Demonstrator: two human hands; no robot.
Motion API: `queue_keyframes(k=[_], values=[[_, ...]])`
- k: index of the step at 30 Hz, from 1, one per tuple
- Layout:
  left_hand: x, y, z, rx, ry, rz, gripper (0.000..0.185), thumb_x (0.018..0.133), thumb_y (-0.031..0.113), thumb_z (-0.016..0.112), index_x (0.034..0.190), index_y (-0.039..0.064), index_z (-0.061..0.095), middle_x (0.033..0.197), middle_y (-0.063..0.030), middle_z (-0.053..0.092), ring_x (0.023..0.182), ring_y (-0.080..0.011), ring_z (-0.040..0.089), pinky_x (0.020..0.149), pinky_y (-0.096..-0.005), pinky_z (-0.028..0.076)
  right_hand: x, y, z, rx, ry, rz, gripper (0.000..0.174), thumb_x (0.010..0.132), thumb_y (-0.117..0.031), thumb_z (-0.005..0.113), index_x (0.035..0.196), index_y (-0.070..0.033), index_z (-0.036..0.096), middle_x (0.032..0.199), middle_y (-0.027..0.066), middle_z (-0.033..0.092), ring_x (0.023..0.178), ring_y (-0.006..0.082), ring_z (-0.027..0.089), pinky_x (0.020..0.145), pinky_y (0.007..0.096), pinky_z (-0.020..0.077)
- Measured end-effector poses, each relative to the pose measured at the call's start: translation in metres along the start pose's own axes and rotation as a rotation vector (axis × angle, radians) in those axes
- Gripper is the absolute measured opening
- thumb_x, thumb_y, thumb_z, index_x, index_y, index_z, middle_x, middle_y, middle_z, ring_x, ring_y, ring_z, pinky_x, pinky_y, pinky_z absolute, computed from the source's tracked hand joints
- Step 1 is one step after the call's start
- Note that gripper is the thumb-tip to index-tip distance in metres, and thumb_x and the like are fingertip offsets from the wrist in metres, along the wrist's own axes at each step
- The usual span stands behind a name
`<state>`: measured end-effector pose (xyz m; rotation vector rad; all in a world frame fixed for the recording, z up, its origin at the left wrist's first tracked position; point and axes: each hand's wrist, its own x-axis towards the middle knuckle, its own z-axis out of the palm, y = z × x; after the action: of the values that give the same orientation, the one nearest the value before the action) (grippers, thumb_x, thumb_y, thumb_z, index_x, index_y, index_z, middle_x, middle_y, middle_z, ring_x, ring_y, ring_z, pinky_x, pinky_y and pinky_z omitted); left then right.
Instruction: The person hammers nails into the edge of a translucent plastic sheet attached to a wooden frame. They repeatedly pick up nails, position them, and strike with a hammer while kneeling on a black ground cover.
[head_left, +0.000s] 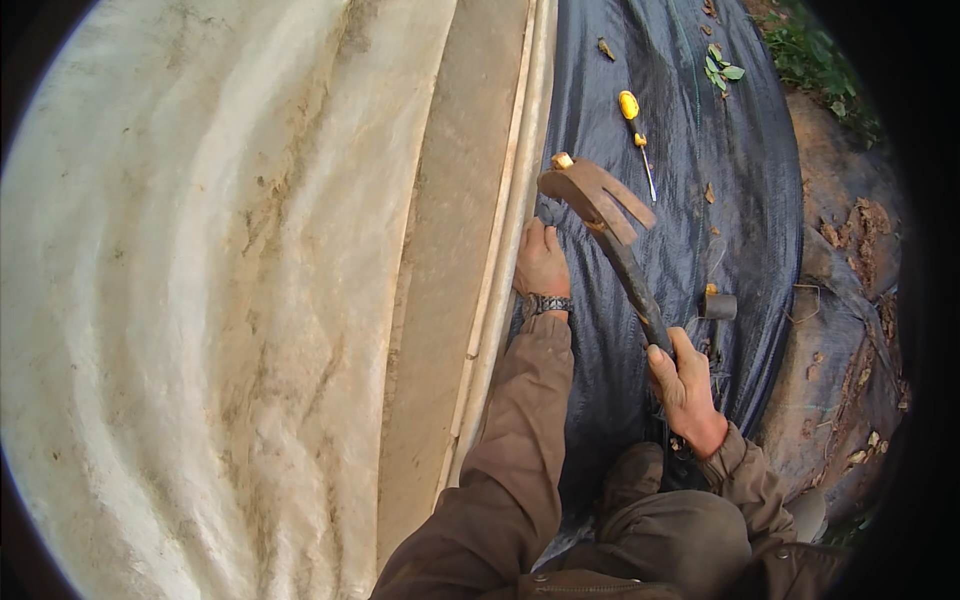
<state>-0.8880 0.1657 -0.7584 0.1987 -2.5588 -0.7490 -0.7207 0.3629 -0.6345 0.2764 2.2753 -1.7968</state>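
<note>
My right hand (688, 390) grips the dark handle of a claw hammer (634, 277). Its rusty brown head is raised over the black woven ground cloth (600, 360), with the forked claw pointing right. The light wood end of the handle sticks out above the head. My left hand (541, 259), with a watch (546, 304) at the wrist, is down beside the pale rail (517, 202) at the cloth's left edge. Its fingers are curled close to a bunched bit of cloth (551, 210). Whatever may be between those fingers is hidden.
A yellow-handled screwdriver (634, 124) lies on the cloth beyond the hammer. Right of the handle is a dark grey cylinder (720, 306). Dirty whitish plastic sheeting (225, 300) rises along the left. Bare soil (832, 157) and green plants (814, 64) border the right.
</note>
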Motion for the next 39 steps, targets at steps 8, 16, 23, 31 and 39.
queue_keyframes(k=[8, 16, 23, 31, 39], values=[[0.001, 0.001, -0.002, 0.060, 0.003, 0.005, 0.015, 0.093, 0.016, 0.064, 0.100, 0.003, 0.070, 0.101, -0.0148, 0.071, 0.102, -0.0375, 0.065, 0.085, -0.0488, 0.053, 0.007, 0.007, 0.006, -0.125, -0.075, 0.029, 0.037, 0.106, -0.032, 0.063, 0.095, 0.002, 0.052, 0.065, 0.0192, 0.049, 0.056, 0.0240, 0.045, 0.056, 0.0413, 0.0414], [0.005, 0.005, -0.007, -0.074, 0.015, 0.057, 0.024, 0.096, 0.018, 0.064, 0.112, 0.003, 0.073, 0.121, -0.0128, 0.072, 0.107, -0.0378, 0.067, 0.087, -0.0477, 0.055, 0.017, 0.017, 0.014, -0.150, -0.041, 0.020, 0.035, 0.106, -0.033, 0.063, 0.103, 0.002, 0.055, 0.066, 0.0176, 0.051, 0.059, 0.0212, 0.049, 0.057, 0.0389, 0.0420], [-0.001, 0.001, -0.005, -0.054, -0.064, -0.008, 0.024, 0.093, 0.016, 0.066, 0.113, 0.004, 0.074, 0.128, -0.0101, 0.070, 0.112, -0.0351, 0.065, 0.092, -0.0475, 0.053, 0.009, 0.025, 0.011, 0.005, -0.009, 0.039, 0.036, 0.106, -0.033, 0.063, 0.102, 0.002, 0.055, 0.068, 0.0169, 0.052, 0.060, 0.0205, 0.051, 0.058, 0.0383, 0.0430], [0.004, 0.000, 0.000, 0.103, 0.035, 0.114, 0.020, 0.094, 0.016, 0.063, 0.106, 0.006, 0.075, 0.122, -0.0084, 0.072, 0.104, -0.0342, 0.066, 0.087, -0.0462, 0.054, 0.022, 0.025, 0.013, -0.198, -0.056, 0.077, 0.035, 0.105, -0.031, 0.063, 0.098, 0.002, 0.053, 0.068, 0.0192, 0.050, 0.059, 0.0256, 0.048, 0.059, 0.0404, 0.0431], [0.004, 0.000, 0.000, 0.101, -0.019, 0.051, 0.024, 0.092, 0.021, 0.068, 0.112, 0.009, 0.075, 0.129, -0.0008, 0.071, 0.108, -0.0290, 0.065, 0.091, -0.0430, 0.055, 0.016, 0.029, 0.023, -0.043, 0.002, 0.000, 0.038, 0.105, -0.034, 0.063, 0.099, 0.002, 0.055, 0.067, 0.0203, 0.050, 0.058, 0.0263, 0.047, 0.059, 0.0404, 0.0424]])
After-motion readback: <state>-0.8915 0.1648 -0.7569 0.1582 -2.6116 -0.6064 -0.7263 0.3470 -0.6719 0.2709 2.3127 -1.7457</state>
